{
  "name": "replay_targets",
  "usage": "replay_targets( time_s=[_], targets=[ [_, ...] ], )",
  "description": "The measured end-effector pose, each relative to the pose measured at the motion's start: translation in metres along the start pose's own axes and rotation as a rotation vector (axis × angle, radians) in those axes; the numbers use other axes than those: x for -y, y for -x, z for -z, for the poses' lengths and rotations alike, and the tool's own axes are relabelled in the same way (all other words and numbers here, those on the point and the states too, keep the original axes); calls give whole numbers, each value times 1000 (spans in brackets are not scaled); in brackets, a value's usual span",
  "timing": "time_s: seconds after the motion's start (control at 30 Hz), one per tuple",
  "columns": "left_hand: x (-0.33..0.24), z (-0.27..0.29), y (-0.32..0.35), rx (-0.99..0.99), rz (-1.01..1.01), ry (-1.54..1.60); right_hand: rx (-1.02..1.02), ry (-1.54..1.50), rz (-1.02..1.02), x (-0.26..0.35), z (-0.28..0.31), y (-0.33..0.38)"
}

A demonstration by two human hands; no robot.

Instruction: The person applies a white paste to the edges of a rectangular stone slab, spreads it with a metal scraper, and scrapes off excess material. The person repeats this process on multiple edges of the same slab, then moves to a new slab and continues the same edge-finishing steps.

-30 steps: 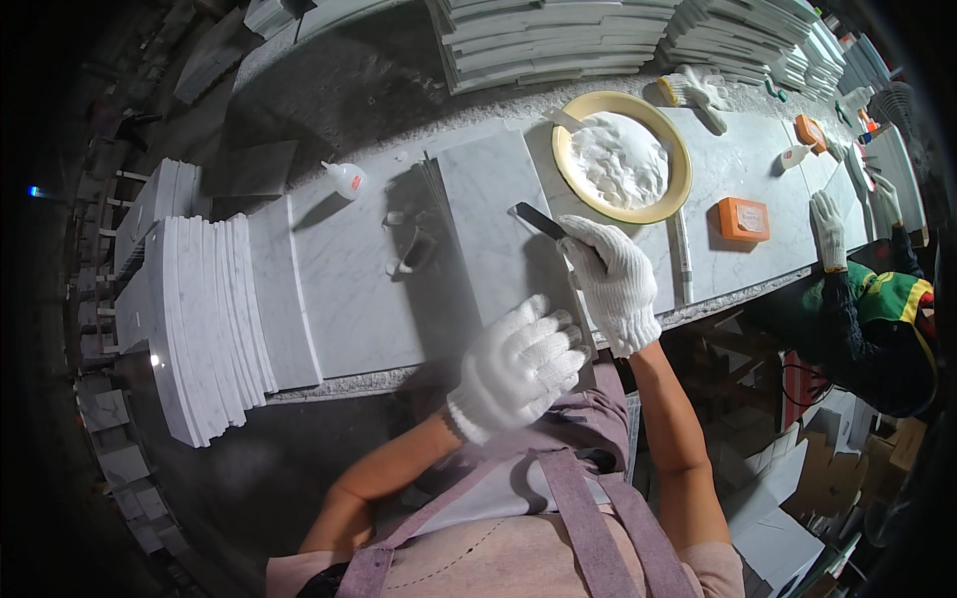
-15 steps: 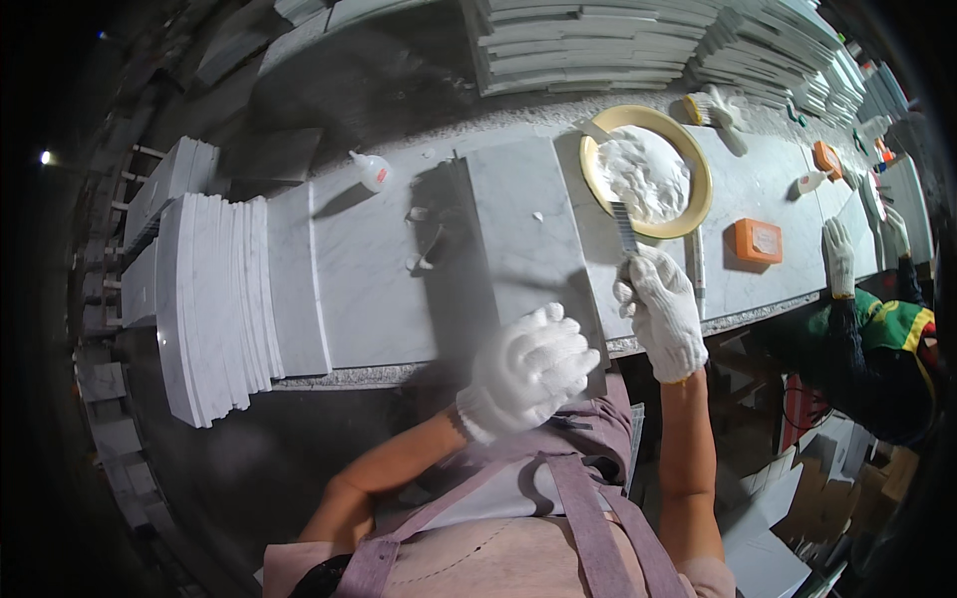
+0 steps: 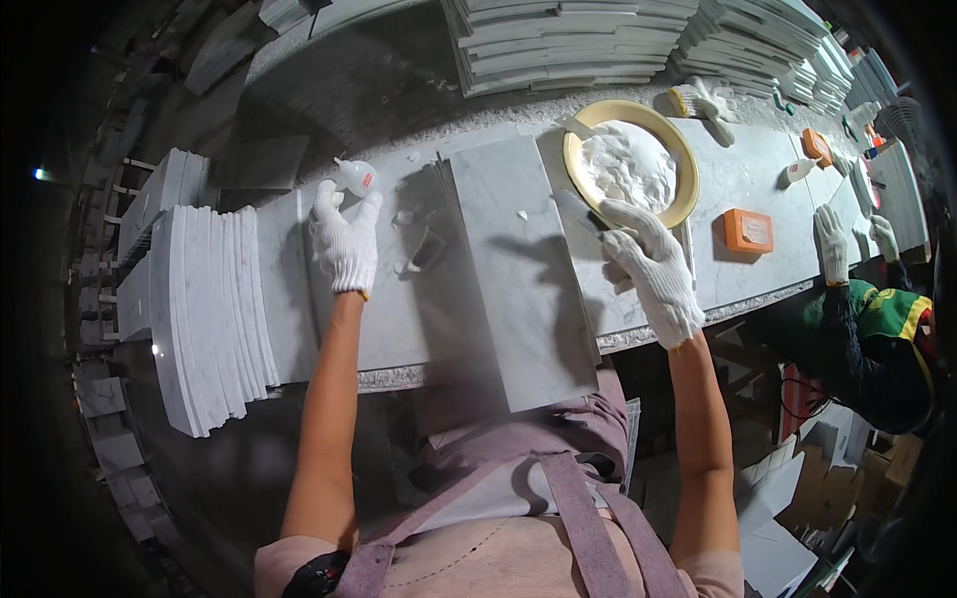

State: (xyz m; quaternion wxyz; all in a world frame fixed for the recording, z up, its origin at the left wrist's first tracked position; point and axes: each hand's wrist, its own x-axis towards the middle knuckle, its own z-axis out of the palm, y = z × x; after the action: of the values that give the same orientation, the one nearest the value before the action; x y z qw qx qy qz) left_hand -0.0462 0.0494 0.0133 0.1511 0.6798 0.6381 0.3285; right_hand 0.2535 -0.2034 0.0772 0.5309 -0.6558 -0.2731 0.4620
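Observation:
My left hand [image 3: 346, 239], in a white knit glove, reaches to a small white squeeze bottle [image 3: 358, 178] with a nozzle. Its thumb and fingers are apart at the near side of the bottle, not closed round it. My right hand [image 3: 653, 274], gloved alike, is closed on a putty knife [image 3: 576, 210]. The blade points up and left over the right edge of a grey-veined marble slab [image 3: 513, 249]. Beyond that hand stands a yellow-rimmed bowl [image 3: 688, 184] of white paste [image 3: 628, 164]. A small white chip [image 3: 522, 215] lies on the slab.
Upright marble tiles [image 3: 214, 309] stand at the left, and stacked slabs [image 3: 578, 45] at the back. An orange box [image 3: 748, 230] and loose gloves [image 3: 706, 103] lie right of the bowl. At far right a co-worker's gloved hand [image 3: 831, 244] rests on the bench.
My left hand has moved from near my body, in front of the slab, forward and left to the squeeze bottle. The putty knife in my right hand has swung from the bowl's edge toward the slab.

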Motion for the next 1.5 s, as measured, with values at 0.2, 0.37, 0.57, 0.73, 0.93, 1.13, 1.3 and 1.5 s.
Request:
replay_targets(
  time_s=[0.2,0.37,0.57,0.73,0.93,1.13,1.3,1.5],
  targets=[
    [3,-18,-21,75,106,-70,138,40,24,-1,-18,-32],
    [5,-23,-25,51,111,-23,238,171,81,0,-21,-52],
    [-3,-12,-7,-12,105,256,214,375,37,8,-30,-64],
    [-35,7,30,13,99,509,128,500,95,8,-40,-70],
    [-70,33,64,148,183,546,68,479,148,2,-44,-76],
    [-75,39,88,266,166,796,86,396,80,3,-42,-80],
    [-68,35,88,292,-16,646,9,23,225,2,-28,-59],
    [-68,24,71,311,-128,753,151,-431,-27,-12,16,29]
  ],
)
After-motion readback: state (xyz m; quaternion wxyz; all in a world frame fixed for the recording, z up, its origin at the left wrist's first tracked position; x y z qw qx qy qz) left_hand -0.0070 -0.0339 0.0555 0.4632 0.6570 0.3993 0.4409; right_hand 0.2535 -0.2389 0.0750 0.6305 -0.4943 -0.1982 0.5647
